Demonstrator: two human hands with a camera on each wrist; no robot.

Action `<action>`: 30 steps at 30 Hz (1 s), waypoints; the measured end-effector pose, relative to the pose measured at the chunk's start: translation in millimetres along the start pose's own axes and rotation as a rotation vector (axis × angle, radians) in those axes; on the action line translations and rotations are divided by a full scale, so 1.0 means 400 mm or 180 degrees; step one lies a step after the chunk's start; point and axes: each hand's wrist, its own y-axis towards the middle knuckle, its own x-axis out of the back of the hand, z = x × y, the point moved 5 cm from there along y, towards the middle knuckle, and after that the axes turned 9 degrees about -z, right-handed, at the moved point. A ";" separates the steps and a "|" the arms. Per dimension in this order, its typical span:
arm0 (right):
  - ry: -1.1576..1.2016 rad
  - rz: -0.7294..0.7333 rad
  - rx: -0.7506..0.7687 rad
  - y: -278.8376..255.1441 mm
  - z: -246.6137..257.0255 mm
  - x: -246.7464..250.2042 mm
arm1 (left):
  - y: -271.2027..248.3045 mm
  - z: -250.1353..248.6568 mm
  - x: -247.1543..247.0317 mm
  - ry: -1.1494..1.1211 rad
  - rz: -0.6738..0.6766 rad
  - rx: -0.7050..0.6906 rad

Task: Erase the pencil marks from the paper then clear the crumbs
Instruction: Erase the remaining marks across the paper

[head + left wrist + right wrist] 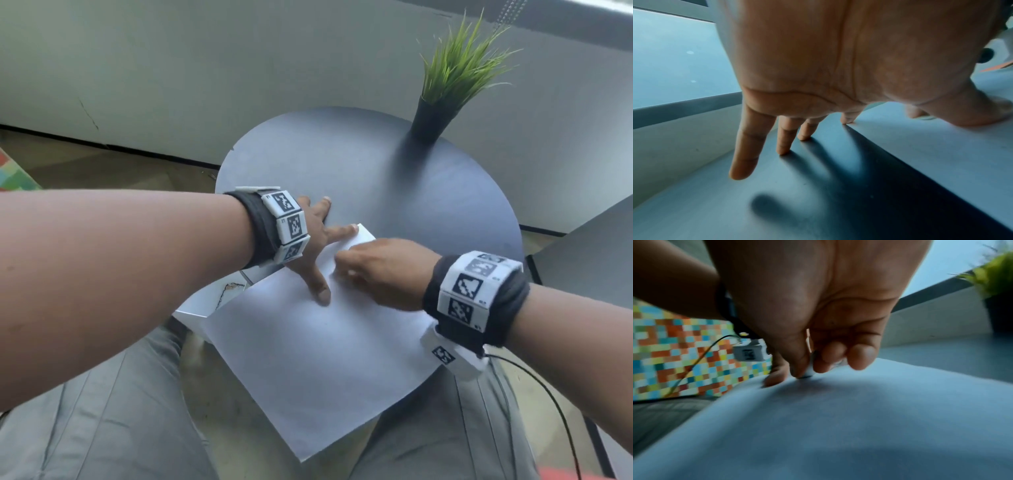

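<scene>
A white sheet of paper (315, 359) lies on the round dark table (394, 178) and hangs over its near edge. My left hand (318, 240) is spread flat, thumb and index finger pressing the paper's far corner, the other fingertips (783, 151) on the bare table. My right hand (373, 270) has its fingers curled round a small white eraser (807, 372), whose tip touches the paper (859, 418) close to the left thumb. No pencil marks or crumbs are clear enough to see.
A potted green grass plant (442, 99) in a black pot stands at the table's far right edge. My grey-trousered legs (102, 428) are under the paper. A cable (555, 411) trails from the right wrist. A multicoloured checked surface (674, 353) lies to the left.
</scene>
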 end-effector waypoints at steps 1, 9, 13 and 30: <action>-0.0054 -0.0090 -0.0257 0.008 -0.034 0.014 | -0.001 -0.002 0.000 0.0008 0.0017 -0.0009; 0.0055 0.0016 0.0081 0.008 0.025 -0.003 | -0.007 -0.004 0.002 0.0041 0.0041 0.0001; -0.0089 -0.0312 -0.0499 0.022 -0.061 0.038 | -0.004 -0.003 0.003 0.0009 0.0031 -0.0016; 0.0252 -0.0390 -0.0552 0.031 -0.057 0.028 | -0.007 -0.004 -0.009 -0.0166 -0.0014 0.0053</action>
